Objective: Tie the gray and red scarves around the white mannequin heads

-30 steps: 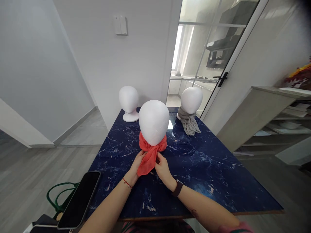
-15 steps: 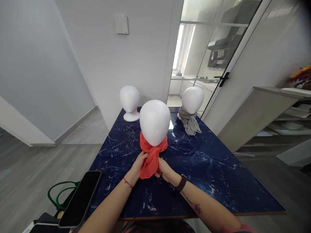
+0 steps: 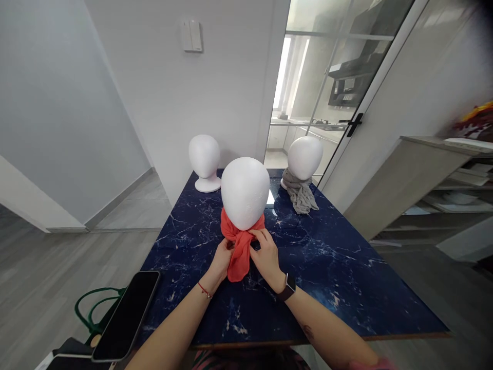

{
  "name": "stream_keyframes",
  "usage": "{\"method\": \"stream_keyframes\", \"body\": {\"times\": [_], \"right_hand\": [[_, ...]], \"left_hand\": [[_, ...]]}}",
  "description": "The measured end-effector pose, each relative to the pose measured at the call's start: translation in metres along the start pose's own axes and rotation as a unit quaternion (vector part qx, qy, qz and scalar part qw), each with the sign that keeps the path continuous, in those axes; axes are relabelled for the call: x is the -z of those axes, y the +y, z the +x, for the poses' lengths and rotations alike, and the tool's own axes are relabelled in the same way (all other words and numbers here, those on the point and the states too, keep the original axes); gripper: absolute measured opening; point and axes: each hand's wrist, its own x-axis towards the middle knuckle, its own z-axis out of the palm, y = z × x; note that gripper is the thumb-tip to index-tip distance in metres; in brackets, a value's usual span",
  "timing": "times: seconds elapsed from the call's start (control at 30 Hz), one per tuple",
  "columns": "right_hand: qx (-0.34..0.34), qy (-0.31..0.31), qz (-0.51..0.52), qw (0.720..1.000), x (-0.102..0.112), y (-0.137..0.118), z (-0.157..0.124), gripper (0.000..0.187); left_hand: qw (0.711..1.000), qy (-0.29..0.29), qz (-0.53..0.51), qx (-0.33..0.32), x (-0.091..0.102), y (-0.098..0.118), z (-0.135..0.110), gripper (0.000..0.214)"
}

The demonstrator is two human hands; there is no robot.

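While the left hand (image 3: 222, 258) clasps the left edge of the red scarf (image 3: 239, 261), whose tail hangs lengthwise from the neck of the foam head (image 3: 245, 192) onto the bench (image 3: 331, 267), the right hand (image 3: 266, 255) pinches the knot, higher and nearer

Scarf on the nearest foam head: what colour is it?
Orange-red scarf, clearest in the head view.

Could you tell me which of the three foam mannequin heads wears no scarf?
The back-left head is the bare one, with only its white base under it. The front head wears a red scarf; the back-right head wears a grey scarf.
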Motion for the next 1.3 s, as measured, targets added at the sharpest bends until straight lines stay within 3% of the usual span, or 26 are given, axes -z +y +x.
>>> {"method": "stream_keyframes", "body": {"times": [0.13, 0.3, 0.53, 0.77, 0.9, 1.03, 1.13, 1.3], "right_hand": [[0.014, 0.017, 0.053, 0.998, -0.001, 0.006, 0.0, 0.028], [0.011, 0.042, 0.092, 0.995, -0.002, 0.01, 0.0, 0.027], [0.01, 0.05, 0.085, 0.995, 0.0, 0.013, 0.012, 0.028], [-0.002, 0.076, 0.092, 0.993, 0.005, 0.014, 0.016, 0.027], [0.019, 0.068, 0.097, 0.993, 0.004, 0.018, 0.009, 0.029], [0.109, -0.028, 0.1, 0.989, 0.002, 0.021, 0.001, 0.032], [0.136, -0.07, 0.098, 0.983, 0.0, 0.021, 0.0, 0.032], [0.08, -0.092, 0.092, 0.988, -0.005, 0.023, 0.003, 0.03]], "left_hand": [[0.998, 0.017, 0.043, -0.04, 0.002, -0.004, 0.006, 0.025], [0.983, 0.093, 0.144, -0.066, 0.011, -0.008, 0.016, 0.008], [0.979, 0.17, 0.106, -0.027, 0.021, -0.015, 0.027, 0.011], [0.977, 0.195, 0.086, -0.01, 0.023, -0.01, 0.03, 0.019], [0.981, 0.161, 0.108, -0.006, 0.018, -0.007, 0.02, 0.016], [0.976, 0.032, 0.212, -0.04, 0.014, -0.005, 0.009, 0.012], [0.942, -0.018, 0.315, -0.111, 0.016, -0.004, 0.007, 0.009], [0.874, -0.033, 0.439, -0.205, 0.015, -0.001, 0.009, 0.017]]}}
